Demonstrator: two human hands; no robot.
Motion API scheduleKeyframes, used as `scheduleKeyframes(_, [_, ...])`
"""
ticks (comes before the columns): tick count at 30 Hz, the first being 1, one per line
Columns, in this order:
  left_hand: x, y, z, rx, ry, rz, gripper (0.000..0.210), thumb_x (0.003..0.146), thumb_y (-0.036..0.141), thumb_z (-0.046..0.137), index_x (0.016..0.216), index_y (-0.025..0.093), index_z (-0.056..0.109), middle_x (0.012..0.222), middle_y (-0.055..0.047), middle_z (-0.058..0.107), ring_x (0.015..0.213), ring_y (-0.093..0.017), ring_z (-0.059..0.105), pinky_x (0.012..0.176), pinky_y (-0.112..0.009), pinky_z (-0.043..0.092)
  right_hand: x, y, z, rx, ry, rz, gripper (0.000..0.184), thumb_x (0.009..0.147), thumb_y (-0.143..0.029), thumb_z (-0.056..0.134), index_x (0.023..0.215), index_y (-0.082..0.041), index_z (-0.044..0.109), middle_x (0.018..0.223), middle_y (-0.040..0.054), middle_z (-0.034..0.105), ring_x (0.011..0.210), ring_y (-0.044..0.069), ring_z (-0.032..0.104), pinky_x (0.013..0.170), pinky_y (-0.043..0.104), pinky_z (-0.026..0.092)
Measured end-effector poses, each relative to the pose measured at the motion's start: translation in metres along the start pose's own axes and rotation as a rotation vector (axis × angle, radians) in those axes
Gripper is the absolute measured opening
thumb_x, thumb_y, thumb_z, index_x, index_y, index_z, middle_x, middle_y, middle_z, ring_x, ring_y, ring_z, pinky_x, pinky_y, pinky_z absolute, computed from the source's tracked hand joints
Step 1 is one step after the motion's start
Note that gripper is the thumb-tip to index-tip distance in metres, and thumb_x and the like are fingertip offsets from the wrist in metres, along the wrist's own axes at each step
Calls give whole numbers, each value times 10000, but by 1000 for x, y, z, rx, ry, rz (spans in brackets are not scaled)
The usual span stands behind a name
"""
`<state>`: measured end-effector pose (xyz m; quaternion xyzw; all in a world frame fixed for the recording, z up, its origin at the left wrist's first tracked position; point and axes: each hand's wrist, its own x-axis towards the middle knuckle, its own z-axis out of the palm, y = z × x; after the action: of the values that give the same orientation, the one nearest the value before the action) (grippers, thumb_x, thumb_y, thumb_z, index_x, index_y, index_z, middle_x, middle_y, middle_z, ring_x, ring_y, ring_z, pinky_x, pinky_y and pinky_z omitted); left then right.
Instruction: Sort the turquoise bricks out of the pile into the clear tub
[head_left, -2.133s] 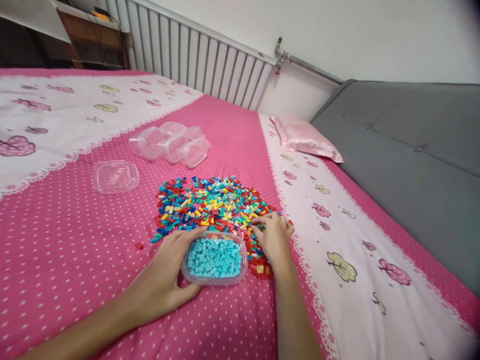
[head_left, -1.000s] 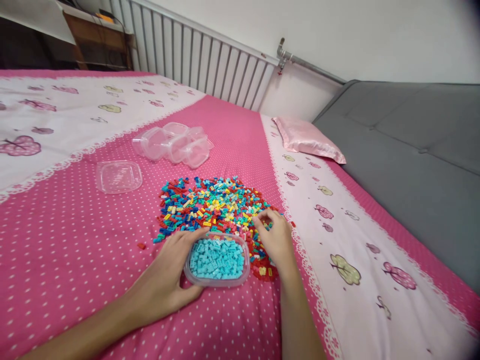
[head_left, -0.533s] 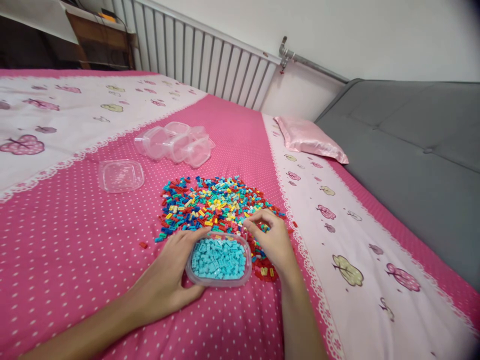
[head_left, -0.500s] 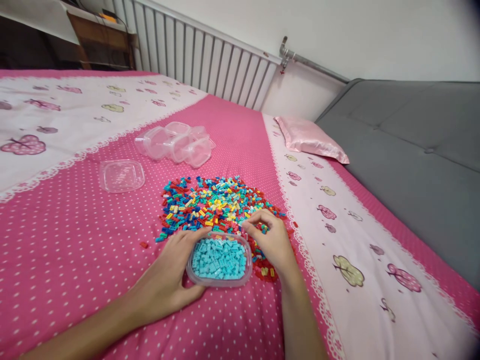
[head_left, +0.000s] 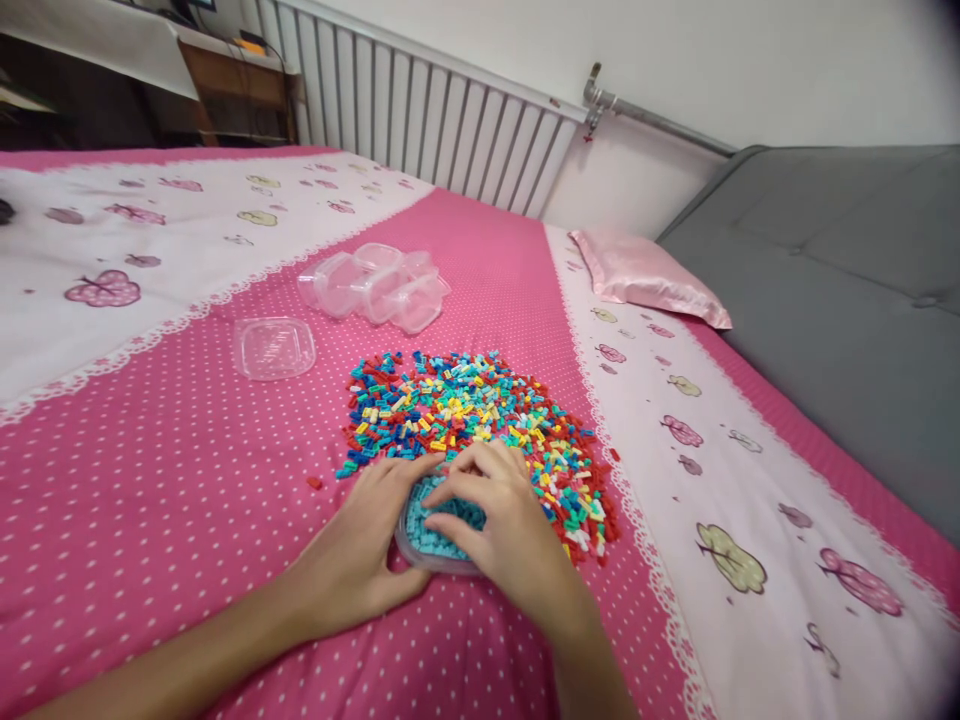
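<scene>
Light-blue toy building bricks (head_left: pixel 420 520) fill a small clear plastic container (head_left: pixel 438 566) on the bed in front of me. My left hand (head_left: pixel 367 540) is curved around the container's left side, with the thumb at its near edge and the fingers at its far edge. Over the container's right part hovers my right hand (head_left: pixel 499 520), thumb and fingers apart above the bricks; no brick shows between them. This hand hides the container's right side. Just beyond lies a spread pile of loose mixed-colour bricks (head_left: pixel 465 405).
Several clear empty containers (head_left: pixel 375 285) lie clustered beyond the pile, with a clear lid (head_left: pixel 274 350) to their left. One red brick (head_left: pixel 314 482) lies apart on the pink dotted bedspread (head_left: pixel 187 470). A pink pillow (head_left: pixel 649 275) rests against the grey headboard (head_left: pixel 840 250).
My right hand has moved left from the pile's near right edge to over the container, and its fingers have spread. The left hand keeps its hold. The view has shifted slightly.
</scene>
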<state>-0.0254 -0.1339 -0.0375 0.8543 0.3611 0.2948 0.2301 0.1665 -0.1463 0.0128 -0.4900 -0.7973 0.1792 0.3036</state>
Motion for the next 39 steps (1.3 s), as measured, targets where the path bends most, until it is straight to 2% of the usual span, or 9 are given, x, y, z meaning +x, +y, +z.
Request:
scheduleKeyframes(6, [1, 2, -2, 0, -16, 12, 753, 799, 194, 651, 1448, 296, 283, 1383, -85, 542, 1251, -308, 519, 1058, -481, 448, -1, 3, 2, -48, -37, -32, 89, 813, -314, 829, 875, -289, 771, 1004, -2, 643, 1044, 209, 546, 985, 388, 357])
scheduleKeyframes(11, [0, 1, -1, 17, 1, 16, 761, 777, 185, 652, 1442, 282, 294, 1376, -89, 546, 1264, -311, 511, 1058, -477, 452, -3, 7, -3, -34, -73, -49, 109, 889, -244, 752, 921, -344, 783, 1028, -9, 648, 1066, 204, 544, 1002, 398, 333])
scheduleKeyframes(21, [1, 1, -1, 14, 15, 19, 746, 781, 205, 658, 1440, 275, 315, 1369, -82, 563, 1254, -304, 524, 1055, -459, 455, -2, 4, -4, -33, -96, -61, 49, 894, -248, 744, 891, -293, 763, 1035, -11, 645, 1078, 192, 550, 1025, 387, 324])
scheduleKeyframes(26, [0, 0, -1, 11, 14, 11, 746, 785, 210, 652, 1445, 278, 312, 1346, -84, 579, 1230, -303, 541, 1047, -459, 458, -3, 3, -9, -53, -153, -98, 52, 907, -284, 727, 885, -296, 773, 1039, -4, 654, 1069, 192, 554, 1044, 398, 318])
scheduleKeyframes(34, [-1, 0, 0, 23, 9, 24, 782, 799, 214, 658, 1470, 285, 264, 1378, -91, 552, 1269, -307, 507, 1077, -478, 429, -4, 6, -6, -65, -132, -89, 63, 880, -293, 763, 833, -268, 729, 1030, -15, 648, 1083, 193, 555, 1061, 401, 290])
scheduleKeyframes(39, [-1, 0, 0, 24, -1, 17, 765, 805, 219, 659, 1464, 281, 275, 1390, -85, 545, 1269, -303, 505, 1075, -471, 430, -3, 3, -7, -56, -105, -71, 57, 905, -290, 741, 872, -251, 717, 1016, -17, 648, 1065, 188, 552, 1054, 396, 292])
